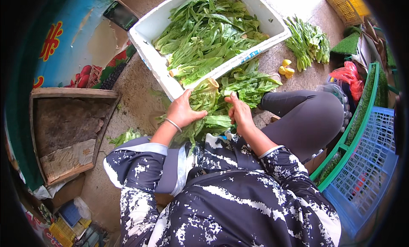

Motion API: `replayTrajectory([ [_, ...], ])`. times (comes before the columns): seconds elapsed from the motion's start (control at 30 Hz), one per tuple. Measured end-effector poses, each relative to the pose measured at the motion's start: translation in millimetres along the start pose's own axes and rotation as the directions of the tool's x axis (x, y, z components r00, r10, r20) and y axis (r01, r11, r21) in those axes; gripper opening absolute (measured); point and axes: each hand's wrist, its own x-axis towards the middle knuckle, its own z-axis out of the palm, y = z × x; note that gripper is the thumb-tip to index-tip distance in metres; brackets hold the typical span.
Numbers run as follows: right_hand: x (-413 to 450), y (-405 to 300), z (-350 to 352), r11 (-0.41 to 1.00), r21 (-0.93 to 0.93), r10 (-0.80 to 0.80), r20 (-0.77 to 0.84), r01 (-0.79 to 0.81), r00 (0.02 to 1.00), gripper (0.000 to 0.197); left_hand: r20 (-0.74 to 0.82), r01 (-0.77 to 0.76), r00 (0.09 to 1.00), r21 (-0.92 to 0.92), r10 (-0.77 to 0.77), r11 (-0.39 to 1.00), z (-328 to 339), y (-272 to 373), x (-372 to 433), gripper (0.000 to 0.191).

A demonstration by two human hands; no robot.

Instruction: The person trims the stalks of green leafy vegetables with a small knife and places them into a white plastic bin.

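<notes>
My left hand (183, 111), with a bracelet at the wrist, grips a head of leafy greens (204, 95) whose cut, browned stem end points up and away from me. Just to its right is my right hand (238, 111), fingers curled and thumb raised; whether it holds something small, I cannot tell. More loose leafy greens (252, 84) lie beyond and beneath my hands, over my lap and near my right knee. A white foam box (151, 60) full of long-leaved greens (207, 39) stands tilted in front of me, its near corner close to the held head.
A bundle of greens (308, 42) and yellow items (286, 69) lie on the floor at right. Green-framed racks (346, 141) and a blue plastic crate (364, 170) stand close on my right. At left are a wooden tray (68, 128) and a phone (120, 16); leaf scraps (126, 136) lie on the floor.
</notes>
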Motion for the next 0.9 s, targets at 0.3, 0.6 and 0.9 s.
replayTrajectory([
  [0.3, 11, 15, 7, 0.947, 0.234, -0.265, 0.175, 0.221, 0.948, 0.055, 0.215, 0.102, 0.968, 0.132, -0.129, 0.986, 17, -4, 10, 0.093],
  [0.6, 21, 18, 1, 0.968, 0.21, -0.205, 0.355, 0.136, 0.912, 0.054, 0.253, 0.037, 0.967, 0.019, -0.04, 0.999, 29, -18, 15, 0.079],
  [0.9, 18, 7, 9, 0.981, 0.14, -0.177, 0.387, 0.133, 0.905, 0.046, 0.346, -0.044, 0.934, -0.14, 0.091, 0.989, 33, -34, 23, 0.064],
])
